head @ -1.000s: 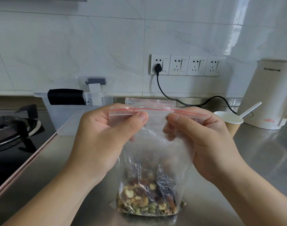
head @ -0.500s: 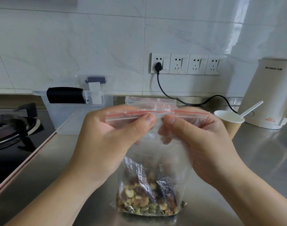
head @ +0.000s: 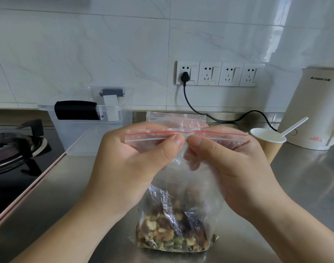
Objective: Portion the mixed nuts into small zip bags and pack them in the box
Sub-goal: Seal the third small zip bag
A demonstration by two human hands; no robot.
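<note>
- Mixed nuts (head: 171,236) fill the bottom of a clear zip bag (head: 181,186) that stands on a steel surface (head: 304,186), below and between both hands.
- Left hand (head: 135,158) pinches the bag's top strip, thumb in front and fingers curled behind, just under the red line (head: 149,132) of the seal.
- Right hand (head: 228,164) pinches the same strip the same way; the two thumb tips nearly meet at the middle of the seal.
- Behind the hands, another zip bag (head: 175,118) with a red line shows partly above the held one.
- Beyond the left hand sits a clear plastic box (head: 90,133) with a black handle, near a gas burner (head: 12,147) further left.
- Beyond the right hand stands a paper cup (head: 268,143) holding a white spoon (head: 295,126), just beside a cream kettle (head: 314,109).
- A black cord (head: 200,114) runs from a wall socket (head: 187,74) along the surface toward the kettle.
</note>
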